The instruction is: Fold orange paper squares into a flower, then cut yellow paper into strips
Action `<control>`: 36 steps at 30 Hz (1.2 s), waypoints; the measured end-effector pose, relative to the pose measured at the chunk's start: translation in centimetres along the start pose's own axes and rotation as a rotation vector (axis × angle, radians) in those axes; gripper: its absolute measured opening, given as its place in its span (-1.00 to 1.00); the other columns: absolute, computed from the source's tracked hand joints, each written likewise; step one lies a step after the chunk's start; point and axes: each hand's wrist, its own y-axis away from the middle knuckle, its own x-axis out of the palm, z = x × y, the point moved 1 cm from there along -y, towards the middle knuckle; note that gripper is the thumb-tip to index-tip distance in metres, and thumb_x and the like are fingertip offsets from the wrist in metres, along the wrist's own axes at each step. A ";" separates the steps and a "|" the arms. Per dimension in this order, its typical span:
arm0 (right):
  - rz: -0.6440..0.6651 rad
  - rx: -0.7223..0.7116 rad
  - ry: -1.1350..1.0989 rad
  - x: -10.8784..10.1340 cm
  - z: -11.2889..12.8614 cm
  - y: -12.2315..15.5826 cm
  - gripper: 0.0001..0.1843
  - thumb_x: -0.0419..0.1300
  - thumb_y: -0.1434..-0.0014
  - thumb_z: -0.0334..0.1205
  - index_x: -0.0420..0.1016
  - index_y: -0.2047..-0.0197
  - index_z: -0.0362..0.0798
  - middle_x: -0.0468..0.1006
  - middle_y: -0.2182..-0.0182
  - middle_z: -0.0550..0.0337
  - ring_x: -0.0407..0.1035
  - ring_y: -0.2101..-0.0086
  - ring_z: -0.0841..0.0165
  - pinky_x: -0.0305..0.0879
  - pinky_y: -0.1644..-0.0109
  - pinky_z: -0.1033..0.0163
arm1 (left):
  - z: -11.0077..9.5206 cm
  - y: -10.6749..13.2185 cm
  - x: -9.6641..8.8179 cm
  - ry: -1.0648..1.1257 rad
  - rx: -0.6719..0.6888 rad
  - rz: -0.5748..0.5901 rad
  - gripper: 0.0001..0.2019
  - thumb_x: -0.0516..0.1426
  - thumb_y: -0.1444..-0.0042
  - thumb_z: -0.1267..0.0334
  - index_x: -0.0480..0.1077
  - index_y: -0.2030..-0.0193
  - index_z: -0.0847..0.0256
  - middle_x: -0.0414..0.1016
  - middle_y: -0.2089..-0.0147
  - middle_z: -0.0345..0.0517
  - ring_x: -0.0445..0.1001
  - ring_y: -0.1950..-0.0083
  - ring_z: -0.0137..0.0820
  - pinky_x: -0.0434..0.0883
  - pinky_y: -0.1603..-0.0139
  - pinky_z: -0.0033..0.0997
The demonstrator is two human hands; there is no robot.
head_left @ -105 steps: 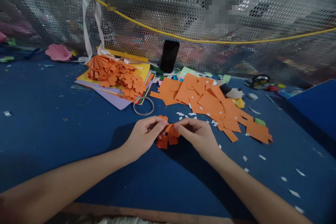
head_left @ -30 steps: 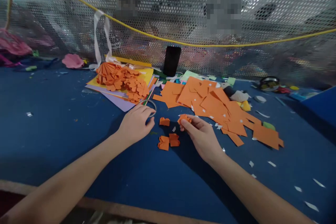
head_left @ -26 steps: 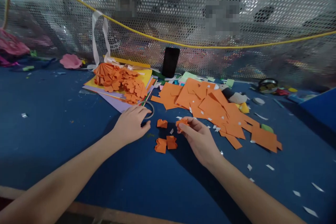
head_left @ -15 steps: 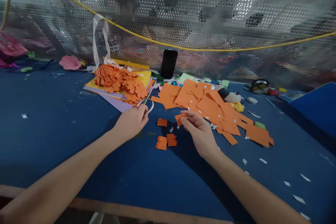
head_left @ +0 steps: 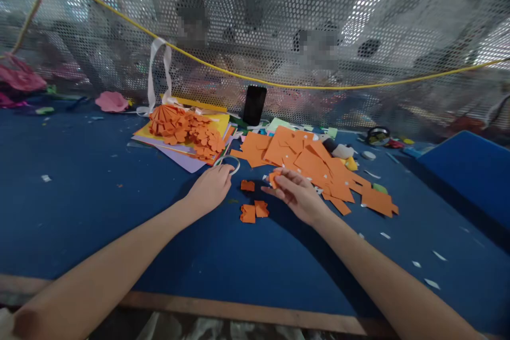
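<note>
The right hand (head_left: 297, 195) partly hides its orange paper piece (head_left: 273, 179), and shapes (head_left: 319, 49) behind the mesh (head_left: 398, 21) along the counter's far edge are blurred.

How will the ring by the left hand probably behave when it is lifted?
The ring is probably light, as its band looks thin. Its round outline suggests it would keep its shape and might roll if stood on edge.

Three folded paper pieces (head_left: 247, 214) on surface (head_left: 223, 260), between left hand (head_left: 211, 187) and right hand (head_left: 298, 195); fourth piece (head_left: 273, 179) in right hand. Tape ring (head_left: 238, 163) at left hand, before paper stack (head_left: 184, 161) bearing paper flowers (head_left: 207, 139). Phone (head_left: 254, 105) farther back, before mesh screen (head_left: 263, 58). Loose sheets (head_left: 313, 166) right of stack, behind right hand; panel (head_left: 470, 170) far right.
</note>
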 end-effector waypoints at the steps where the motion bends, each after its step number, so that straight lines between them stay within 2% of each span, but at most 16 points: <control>1: 0.010 -0.006 0.024 0.0 -0.2 0.0 -0.72 0.44 -0.07 -0.05 0.57 0.20 0.02 0.57 0.39 0.26 0.31 0.58 0.50 0.47 0.24 0.14 | 0.0 0.0 0.1 0.016 0.001 -0.004 -0.78 -0.04 -0.33 0.38 0.35 -0.01 0.27 0.57 0.07 0.15 0.56 0.05 -0.08 0.46 0.10 -0.13; 5: -0.050 -0.106 0.076 -0.2 -0.9 -0.1 -0.77 0.40 -0.11 -0.01 0.57 0.23 0.07 0.64 0.20 0.20 0.52 0.31 0.37 0.47 0.03 0.09 | 0.0 0.1 0.7 0.105 -0.025 -0.045 -0.82 -0.04 -0.32 0.38 0.33 0.03 0.23 0.58 0.12 0.11 0.57 0.08 -0.10 0.47 0.12 -0.14; 8: -0.036 -0.153 0.174 -0.4 -1.3 -0.3 -0.76 0.33 -0.17 0.04 0.61 0.21 0.07 0.64 0.16 0.14 0.53 0.30 0.31 0.48 0.01 -0.04 | -0.3 0.2 0.9 0.217 -0.038 -0.077 -0.81 -0.05 -0.35 0.36 0.28 -0.03 0.21 0.61 0.17 0.02 0.60 0.19 -0.21 0.48 0.19 -0.23; 10: -0.046 -0.214 0.280 -0.6 -1.4 -0.5 -0.76 0.32 -0.16 0.03 0.65 0.20 0.09 0.60 0.13 0.12 0.50 0.28 0.29 0.47 0.03 -0.03 | -0.6 0.2 0.9 0.300 -0.038 -0.099 -0.81 -0.06 -0.38 0.33 0.25 -0.06 0.21 0.62 0.18 -0.01 0.61 0.20 -0.26 0.50 0.19 -0.29; 12: -0.071 -0.293 0.419 -0.8 -1.3 -0.5 -0.80 0.34 -0.14 -0.02 0.70 0.19 0.12 0.53 0.20 0.13 0.43 0.26 0.28 0.43 0.06 0.01 | -0.9 0.3 0.8 0.374 -0.036 -0.119 -0.82 -0.06 -0.40 0.30 0.25 -0.06 0.20 0.63 0.17 -0.01 0.63 0.15 -0.30 0.51 0.16 -0.33; 15: -0.072 -0.397 0.648 -0.9 -0.9 -0.4 -0.85 0.34 -0.13 -0.15 0.74 0.22 0.15 0.39 0.39 0.17 0.30 0.34 0.28 0.36 0.16 0.05 | -1.2 0.4 0.6 0.459 -0.029 -0.134 -0.81 -0.05 -0.41 0.27 0.27 -0.07 0.20 0.64 0.12 -0.01 0.64 0.12 -0.32 0.52 0.14 -0.37; 18: -0.032 -0.483 0.821 -0.6 -0.4 0.1 -0.81 0.29 -0.10 -0.28 0.74 0.26 0.12 0.36 0.43 0.16 0.29 0.35 0.25 0.33 0.19 0.04 | -1.3 0.6 0.4 0.507 -0.021 -0.141 -0.79 -0.04 -0.40 0.27 0.29 -0.09 0.21 0.65 0.08 0.02 0.65 0.11 -0.31 0.53 0.15 -0.36; 23: 0.014 -0.645 0.961 0.9 0.4 1.7 -0.62 0.14 -0.24 -0.33 0.63 -0.05 0.10 0.45 0.33 0.11 0.37 0.27 0.22 0.37 0.10 0.03 | -2.2 1.2 0.4 0.553 0.015 -0.125 -0.85 0.06 -0.34 0.27 0.41 0.05 0.21 0.67 0.12 -0.01 0.67 0.11 -0.26 0.54 0.20 -0.38; 26: 0.043 -0.780 1.028 1.9 0.4 2.5 -0.60 0.14 -0.31 -0.29 0.53 -0.18 0.12 0.55 0.18 0.06 0.40 0.14 0.19 0.34 -0.05 -0.02 | -3.1 1.8 0.5 0.573 0.055 -0.102 -0.87 0.09 -0.31 0.30 0.44 0.09 0.21 0.69 0.14 -0.05 0.67 0.13 -0.29 0.54 0.16 -0.40; 29: 0.038 -0.935 1.135 2.7 0.0 3.2 -0.57 0.15 -0.34 -0.30 0.47 -0.24 0.12 0.60 0.08 0.04 0.38 0.06 0.16 0.34 -0.07 -0.04 | -4.0 2.4 0.5 0.587 0.104 -0.076 -0.88 0.09 -0.29 0.33 0.46 0.11 0.21 0.69 0.13 -0.08 0.67 0.10 -0.30 0.52 0.12 -0.43; 31: 0.007 -0.989 1.174 3.0 -0.2 3.6 -0.60 0.17 -0.34 -0.31 0.51 -0.20 0.14 0.64 0.10 0.07 0.38 0.04 0.15 0.35 -0.06 -0.04 | -4.4 2.7 0.5 0.594 0.126 -0.062 -0.89 0.10 -0.27 0.34 0.46 0.14 0.21 0.68 0.15 -0.08 0.67 0.12 -0.31 0.51 0.14 -0.45; 36: -0.070 -1.038 1.169 3.3 -0.1 4.3 -0.77 0.27 -0.29 -0.29 0.65 0.04 0.18 0.70 0.21 0.18 0.40 0.10 0.14 0.32 0.03 -0.05 | -5.0 3.3 0.5 0.582 0.119 -0.068 -0.88 0.10 -0.24 0.37 0.47 0.17 0.22 0.67 0.24 -0.10 0.66 0.22 -0.31 0.47 0.21 -0.44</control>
